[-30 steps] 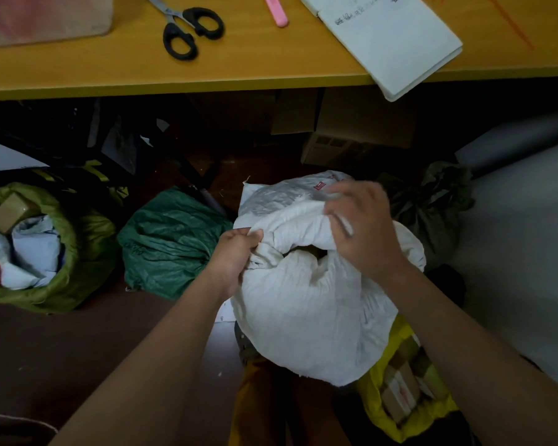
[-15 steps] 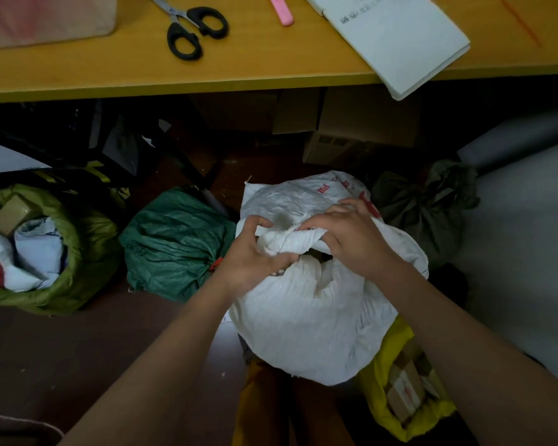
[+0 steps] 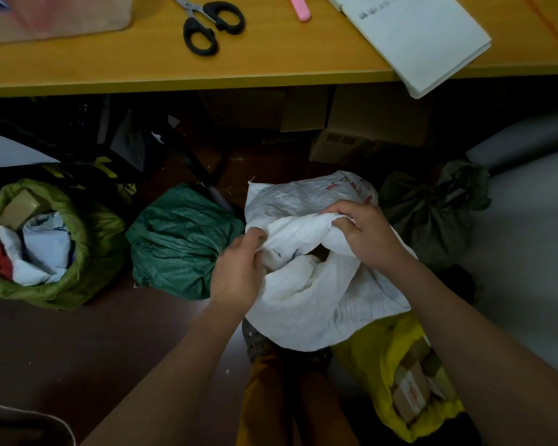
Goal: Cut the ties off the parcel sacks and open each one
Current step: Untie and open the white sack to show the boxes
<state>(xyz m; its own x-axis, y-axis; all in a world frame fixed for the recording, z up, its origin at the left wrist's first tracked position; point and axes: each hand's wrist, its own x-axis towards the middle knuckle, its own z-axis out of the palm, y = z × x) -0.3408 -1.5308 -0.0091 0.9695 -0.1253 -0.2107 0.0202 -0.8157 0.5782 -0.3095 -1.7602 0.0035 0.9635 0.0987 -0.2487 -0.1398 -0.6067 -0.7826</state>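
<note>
Under yellow desk [image 3: 142, 69], both hands' fingers [image 3: 258, 236] gripping white sack [image 3: 319, 300].

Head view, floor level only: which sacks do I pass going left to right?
Open olive sack with parcels showing → tied dark green sack → white sack, gripped by left hand and right hand → tied grey-green sack.

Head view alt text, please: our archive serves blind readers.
Both hands, left and right, grip and spread the mouth of a white sack on the floor. Scissors lie on the yellow table above.
</note>
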